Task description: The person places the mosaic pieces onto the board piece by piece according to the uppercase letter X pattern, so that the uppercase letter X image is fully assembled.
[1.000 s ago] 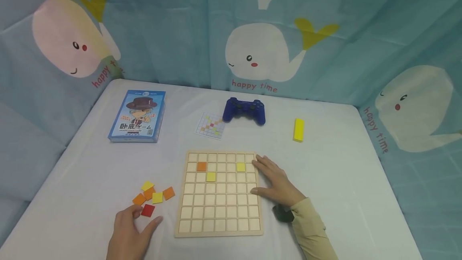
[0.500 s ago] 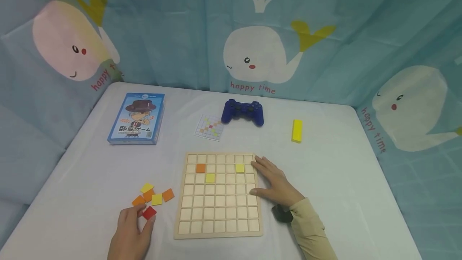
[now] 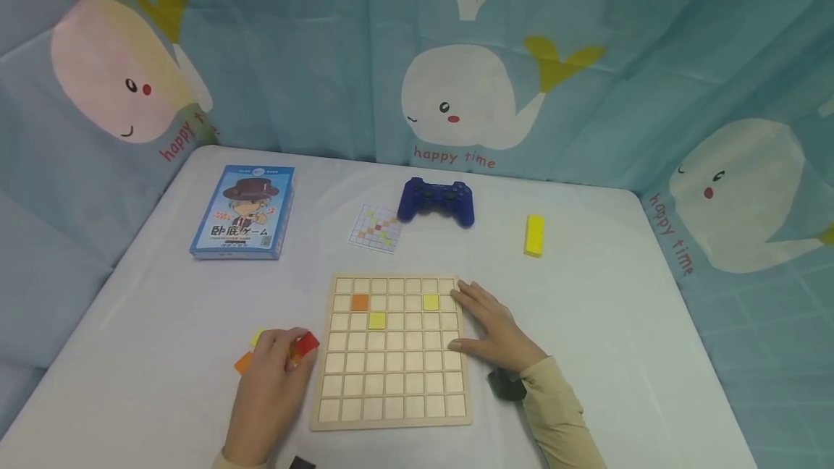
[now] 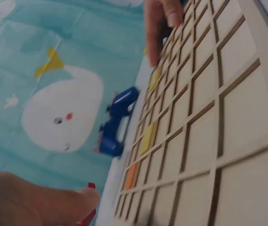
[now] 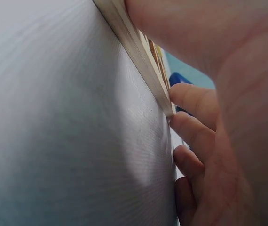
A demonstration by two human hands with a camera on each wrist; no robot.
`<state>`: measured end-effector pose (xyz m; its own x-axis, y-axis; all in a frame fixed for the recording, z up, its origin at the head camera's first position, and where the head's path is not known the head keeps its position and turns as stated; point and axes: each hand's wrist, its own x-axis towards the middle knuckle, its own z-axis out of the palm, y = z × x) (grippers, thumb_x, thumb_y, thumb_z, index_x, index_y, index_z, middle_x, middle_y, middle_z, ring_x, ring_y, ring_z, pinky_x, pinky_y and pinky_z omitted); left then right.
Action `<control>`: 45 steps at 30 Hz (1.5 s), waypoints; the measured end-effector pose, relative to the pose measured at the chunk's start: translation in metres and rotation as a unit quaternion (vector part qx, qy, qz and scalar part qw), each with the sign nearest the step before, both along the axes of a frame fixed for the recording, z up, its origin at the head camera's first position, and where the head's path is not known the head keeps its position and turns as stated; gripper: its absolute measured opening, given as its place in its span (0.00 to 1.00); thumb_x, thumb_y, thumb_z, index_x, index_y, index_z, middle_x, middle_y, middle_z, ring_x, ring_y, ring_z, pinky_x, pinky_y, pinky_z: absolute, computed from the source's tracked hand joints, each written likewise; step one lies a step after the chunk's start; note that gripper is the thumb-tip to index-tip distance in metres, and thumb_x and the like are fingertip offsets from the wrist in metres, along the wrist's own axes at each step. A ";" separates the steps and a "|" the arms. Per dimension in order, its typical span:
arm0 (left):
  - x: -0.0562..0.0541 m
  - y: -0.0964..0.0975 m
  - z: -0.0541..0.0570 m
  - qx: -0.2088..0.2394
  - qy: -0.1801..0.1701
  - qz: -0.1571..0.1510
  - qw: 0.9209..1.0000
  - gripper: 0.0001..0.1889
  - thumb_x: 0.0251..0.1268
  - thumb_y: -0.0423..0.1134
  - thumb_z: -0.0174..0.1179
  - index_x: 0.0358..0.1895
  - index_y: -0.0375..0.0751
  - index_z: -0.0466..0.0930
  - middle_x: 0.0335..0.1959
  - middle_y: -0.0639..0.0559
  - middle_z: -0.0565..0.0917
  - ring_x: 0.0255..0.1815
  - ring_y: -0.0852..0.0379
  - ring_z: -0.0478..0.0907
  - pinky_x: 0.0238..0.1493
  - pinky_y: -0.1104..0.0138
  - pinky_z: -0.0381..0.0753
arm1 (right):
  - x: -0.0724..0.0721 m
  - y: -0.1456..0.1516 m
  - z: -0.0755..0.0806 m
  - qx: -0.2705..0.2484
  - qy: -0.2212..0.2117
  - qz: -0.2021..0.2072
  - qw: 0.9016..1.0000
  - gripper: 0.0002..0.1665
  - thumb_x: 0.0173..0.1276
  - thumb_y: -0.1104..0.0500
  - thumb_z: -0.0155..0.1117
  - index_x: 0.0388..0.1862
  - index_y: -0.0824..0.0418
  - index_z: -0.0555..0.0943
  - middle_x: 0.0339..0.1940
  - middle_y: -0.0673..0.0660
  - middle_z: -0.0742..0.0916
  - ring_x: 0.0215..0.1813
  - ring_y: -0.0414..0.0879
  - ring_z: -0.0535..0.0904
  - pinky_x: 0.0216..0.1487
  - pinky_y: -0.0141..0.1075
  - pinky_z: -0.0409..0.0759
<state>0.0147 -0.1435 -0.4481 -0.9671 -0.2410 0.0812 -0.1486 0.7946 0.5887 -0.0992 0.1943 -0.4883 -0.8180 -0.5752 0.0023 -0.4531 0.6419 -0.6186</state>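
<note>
My left hand pinches a red square tile between thumb and fingers, just off the left edge of a wooden grid board. In the left wrist view the thumb lies against the edge of the red tile. Behind the hand, an orange tile and a yellow tile peek out; others are hidden by it. My right hand rests with relaxed fingers at the board's right edge, fingertips on its rim. One orange tile and two yellow tiles sit in the board's upper cells.
Beyond the board lie a printed grid card and a blue game controller. A blue game box stands at the back left, and a yellow block at the back right. A whale-print curtain surrounds the table.
My left hand has taken hold of the red tile, lifted it and carried it up and to the right, over the loose tiles. The right hand has stayed at the board's edge.
</note>
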 end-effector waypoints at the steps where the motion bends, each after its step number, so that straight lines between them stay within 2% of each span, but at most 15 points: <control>1: -0.007 0.005 0.000 0.002 0.008 -0.023 1.000 0.17 0.57 0.37 0.68 0.50 0.39 0.79 0.42 0.46 0.74 0.26 0.59 0.65 0.21 0.72 0.63 | 0.000 0.000 0.000 -0.001 0.003 0.000 1.000 0.51 0.55 0.42 0.72 0.74 0.55 0.61 0.76 0.55 0.61 0.77 0.58 0.50 0.70 0.62 0.52; 4: -0.027 0.018 -0.004 0.012 0.032 -0.096 0.995 0.17 0.56 0.37 0.69 0.49 0.39 0.80 0.41 0.49 0.75 0.26 0.61 0.64 0.21 0.73 0.64 | 0.000 -0.001 0.000 -0.004 0.007 0.002 1.000 0.51 0.55 0.42 0.72 0.74 0.55 0.62 0.76 0.56 0.62 0.77 0.59 0.50 0.70 0.62 0.52; 7: -0.044 0.033 -0.009 0.018 0.047 -0.168 0.985 0.16 0.57 0.37 0.69 0.48 0.41 0.79 0.39 0.53 0.74 0.25 0.63 0.63 0.22 0.74 0.66 | -0.001 -0.001 0.000 -0.003 0.006 0.003 1.000 0.51 0.55 0.42 0.72 0.74 0.55 0.61 0.76 0.56 0.62 0.77 0.58 0.50 0.70 0.63 0.52; 10: -0.058 0.048 -0.012 0.015 0.064 -0.214 0.975 0.14 0.56 0.38 0.69 0.46 0.43 0.80 0.37 0.56 0.75 0.27 0.63 0.68 0.27 0.72 0.71 | -0.001 -0.001 0.000 0.002 0.001 0.000 1.000 0.51 0.55 0.42 0.72 0.74 0.54 0.61 0.76 0.55 0.62 0.77 0.57 0.50 0.71 0.61 0.52; 13: -0.070 0.061 -0.015 0.012 0.070 -0.246 0.967 0.12 0.56 0.37 0.69 0.43 0.44 0.81 0.37 0.57 0.77 0.29 0.61 0.72 0.32 0.69 0.75 | 0.000 -0.001 0.000 0.003 0.003 -0.002 1.000 0.51 0.55 0.42 0.72 0.74 0.55 0.62 0.76 0.55 0.62 0.77 0.57 0.50 0.71 0.61 0.52; 17: -0.079 0.072 -0.020 0.010 0.060 -0.265 0.962 0.11 0.56 0.37 0.69 0.42 0.45 0.82 0.37 0.57 0.78 0.32 0.61 0.74 0.34 0.69 0.76 | 0.001 -0.001 0.002 -0.002 -0.001 -0.005 1.000 0.51 0.55 0.42 0.72 0.74 0.55 0.62 0.76 0.55 0.62 0.77 0.57 0.50 0.71 0.62 0.52; 21: -0.083 0.080 -0.022 0.001 0.052 -0.277 0.960 0.12 0.57 0.37 0.68 0.45 0.45 0.82 0.39 0.57 0.78 0.35 0.62 0.75 0.37 0.68 0.78 | 0.001 -0.001 0.001 0.000 -0.009 -0.009 1.000 0.51 0.55 0.41 0.72 0.74 0.53 0.62 0.77 0.53 0.61 0.78 0.55 0.49 0.71 0.61 0.51; 29: -0.083 0.086 -0.025 0.007 0.050 -0.288 0.956 0.11 0.58 0.38 0.67 0.45 0.45 0.82 0.41 0.57 0.79 0.40 0.60 0.78 0.42 0.66 0.80 | 0.000 -0.001 0.000 0.000 -0.008 -0.009 1.000 0.51 0.55 0.41 0.72 0.74 0.53 0.62 0.77 0.53 0.61 0.78 0.56 0.49 0.71 0.61 0.51; 40: -0.084 0.089 -0.028 0.000 0.052 -0.289 0.956 0.12 0.58 0.37 0.68 0.45 0.43 0.82 0.41 0.56 0.77 0.38 0.61 0.76 0.39 0.67 0.79 | 0.000 0.000 0.000 -0.011 0.015 -0.004 1.000 0.51 0.54 0.44 0.74 0.73 0.55 0.63 0.76 0.56 0.63 0.76 0.60 0.52 0.69 0.64 0.54; 45: -0.084 0.087 -0.027 0.002 0.053 -0.288 0.956 0.12 0.58 0.36 0.68 0.45 0.42 0.83 0.40 0.55 0.78 0.37 0.61 0.75 0.37 0.67 0.79 | -0.001 0.000 -0.003 0.000 0.011 -0.002 1.000 0.51 0.55 0.42 0.72 0.74 0.53 0.62 0.76 0.54 0.62 0.77 0.57 0.50 0.70 0.62 0.53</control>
<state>-0.0691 -0.0561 -0.4755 -0.9256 0.3293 0.1866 0.3744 0.7242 0.5790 -0.1003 0.1942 -0.4910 -0.8199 -0.5722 0.0200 -0.4637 0.6431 -0.6094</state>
